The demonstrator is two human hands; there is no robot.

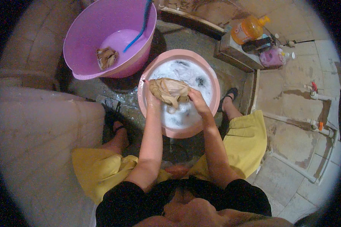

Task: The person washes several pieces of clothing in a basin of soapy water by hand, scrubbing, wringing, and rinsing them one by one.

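A wet, bunched beige cloth (168, 90) is held up between my hands, above a round pink basin (141, 99). My left hand (152, 97) grips its left end, and my right hand (197, 99) is closed on its right end. White suds (187, 115) fill the basin under the cloth. Pale fabric (183, 73) shows among the foam at the far side, along with dark patches whose kind I cannot make out. Some of my fingers are hidden behind the cloth.
A big purple tub (79, 45) at the far left holds a brown cloth (107, 57) and a blue hose (140, 33). Bottles, one with orange liquid (243, 32) and one pink (272, 57), stand on a ledge at right. A red-handled tap (313, 87) and pipes line the right wall.
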